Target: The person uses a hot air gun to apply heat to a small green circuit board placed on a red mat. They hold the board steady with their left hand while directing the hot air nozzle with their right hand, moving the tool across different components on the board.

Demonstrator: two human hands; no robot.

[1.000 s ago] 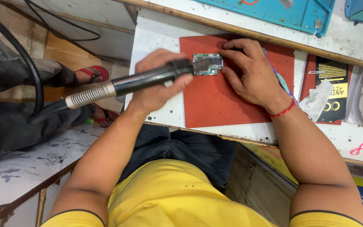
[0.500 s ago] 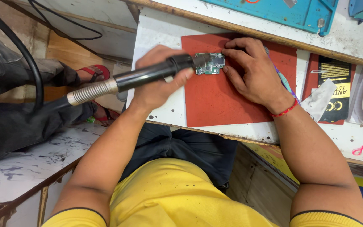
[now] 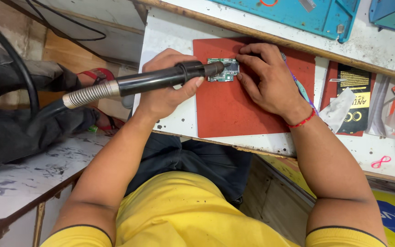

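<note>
My left hand (image 3: 165, 89) grips a black hot-air wand (image 3: 161, 80) with a metal spring collar and a thick black hose. Its nozzle tip points at a small green circuit board (image 3: 223, 72) lying on a red mat (image 3: 234, 110). My right hand (image 3: 268, 82) rests on the mat with its fingertips at the board's right edge; a thin tool with a blue-green handle (image 3: 300, 89) runs under that hand toward the wrist. A red thread band circles my right wrist.
The red mat lies on a stained white bench top (image 3: 170, 32). A blue work mat (image 3: 307, 16) sits at the far edge. Packets and a black-and-yellow card (image 3: 355, 98) lie at the right. Left of the bench there is dark cloth and a foot in a red sandal (image 3: 94, 75).
The view has shifted slightly. The wand's nozzle stays over the board, and my right hand keeps its place at the board's edge.
</note>
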